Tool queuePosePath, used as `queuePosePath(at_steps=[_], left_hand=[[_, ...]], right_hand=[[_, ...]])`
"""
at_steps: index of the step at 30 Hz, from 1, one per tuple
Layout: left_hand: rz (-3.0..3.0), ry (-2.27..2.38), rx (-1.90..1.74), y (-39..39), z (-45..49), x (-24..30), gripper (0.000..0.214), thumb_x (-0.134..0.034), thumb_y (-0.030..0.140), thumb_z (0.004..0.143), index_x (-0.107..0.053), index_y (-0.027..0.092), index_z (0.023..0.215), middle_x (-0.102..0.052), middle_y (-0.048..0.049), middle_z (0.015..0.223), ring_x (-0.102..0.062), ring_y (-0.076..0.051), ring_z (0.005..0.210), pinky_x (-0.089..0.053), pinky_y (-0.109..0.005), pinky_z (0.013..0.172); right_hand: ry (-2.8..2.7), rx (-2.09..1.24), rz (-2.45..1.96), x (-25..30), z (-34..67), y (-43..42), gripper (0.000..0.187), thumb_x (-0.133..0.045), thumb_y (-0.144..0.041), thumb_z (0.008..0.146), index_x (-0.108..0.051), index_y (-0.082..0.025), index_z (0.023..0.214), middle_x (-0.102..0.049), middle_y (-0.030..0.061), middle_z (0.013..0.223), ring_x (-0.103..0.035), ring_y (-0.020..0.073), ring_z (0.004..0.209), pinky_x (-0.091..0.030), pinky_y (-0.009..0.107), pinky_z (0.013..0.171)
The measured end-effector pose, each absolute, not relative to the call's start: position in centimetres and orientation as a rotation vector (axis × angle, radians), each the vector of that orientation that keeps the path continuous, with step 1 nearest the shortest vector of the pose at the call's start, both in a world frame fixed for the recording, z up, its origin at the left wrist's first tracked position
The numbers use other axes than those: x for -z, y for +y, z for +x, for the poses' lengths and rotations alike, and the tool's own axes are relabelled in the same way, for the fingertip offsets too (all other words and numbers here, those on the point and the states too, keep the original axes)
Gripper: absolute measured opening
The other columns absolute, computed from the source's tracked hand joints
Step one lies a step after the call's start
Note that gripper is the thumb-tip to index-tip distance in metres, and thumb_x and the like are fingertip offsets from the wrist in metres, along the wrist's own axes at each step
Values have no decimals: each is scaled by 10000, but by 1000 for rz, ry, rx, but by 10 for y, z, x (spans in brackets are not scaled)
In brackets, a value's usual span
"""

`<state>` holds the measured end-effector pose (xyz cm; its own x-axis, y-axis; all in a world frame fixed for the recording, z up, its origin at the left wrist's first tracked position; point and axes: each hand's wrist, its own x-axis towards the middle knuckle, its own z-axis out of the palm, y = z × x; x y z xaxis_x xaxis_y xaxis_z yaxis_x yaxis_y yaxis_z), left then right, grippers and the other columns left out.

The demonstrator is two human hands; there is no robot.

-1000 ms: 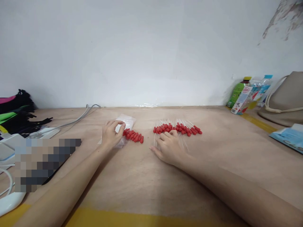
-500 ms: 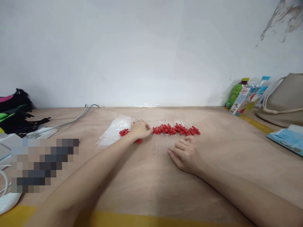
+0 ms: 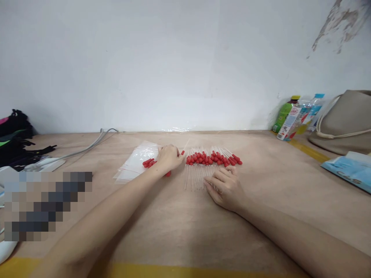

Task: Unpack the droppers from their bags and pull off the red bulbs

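Between its thumb and fingers, my left hand (image 3: pixel 168 157) pinches a dropper (image 3: pixel 182 153) by the red bulb; the thin clear tube slants up and away to the right. Just right of it lies a row of droppers (image 3: pixel 198 157) with red bulbs, some tubes pointing to the wall and others toward me. My right hand (image 3: pixel 225 188) rests on the table at the near right of the row, fingers curled together over some tube ends. What they hold, if anything, is hidden. A few more red bulbs (image 3: pixel 148 162) lie on clear plastic bags (image 3: pixel 136 156), partly behind my left hand.
Grey cables (image 3: pixel 87 149) run along the left, by dark fabric items (image 3: pixel 17 131). At the back right stand a green bottle (image 3: pixel 285 116), other bottles and a carton. Beside them are a beige bag (image 3: pixel 344 119) and a blue packet (image 3: pixel 348 172). The wall closes off the back.
The dropper's bulb and slanting tube now show in my left hand, raised from beside the row. My right hand stays almost in place. The view has shifted slightly.
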<state>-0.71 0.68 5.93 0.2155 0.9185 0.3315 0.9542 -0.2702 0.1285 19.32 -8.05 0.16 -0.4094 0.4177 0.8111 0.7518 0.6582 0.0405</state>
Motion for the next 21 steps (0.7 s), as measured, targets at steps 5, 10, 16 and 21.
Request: queuePosePath(at_steps=[5, 10, 16, 21], left_hand=[[-2558, -1278, 684, -30, -36, -55, 123, -428, 188, 746, -547, 155, 745, -595, -66, 772, -570, -171, 677, -457, -288, 609], [-2566, -772, 824, -53, -57, -26, 136, -471, 118, 750, -543, 150, 861, -623, -76, 886, -589, -172, 828, -494, -290, 740], [-2552, -663, 1061, -59, -50, -7, 149, -541, 109, 738, -553, 175, 871, -630, -45, 869, -593, -142, 815, -513, -275, 757], [-2557, -576, 1117, -62, -45, -10, 158, -562, 99, 731, -552, 165, 874, -642, -44, 817, -604, -139, 790, -521, -287, 765]], right_hand=[[-1931, 553, -914, -5, 195, -80, 375, -517, -216, 787, -515, -169, 1159, -569, 118, 1066, -510, 213, 980, -360, 370, 830], [-2108, 557, -840, -5, 193, -78, 486, -504, -291, 809, -418, -160, 1268, -479, 115, 1268, -379, 250, 1213, -250, 469, 1024], [-2284, 435, -854, -3, 192, -77, 374, -474, -346, 842, -527, -181, 1173, -531, 71, 1226, -385, 239, 1219, -197, 505, 1057], [-2333, 316, -755, 1, 192, -73, 366, -465, -336, 853, -537, -150, 1161, -570, 76, 1176, -387, 230, 1221, -264, 474, 1049]])
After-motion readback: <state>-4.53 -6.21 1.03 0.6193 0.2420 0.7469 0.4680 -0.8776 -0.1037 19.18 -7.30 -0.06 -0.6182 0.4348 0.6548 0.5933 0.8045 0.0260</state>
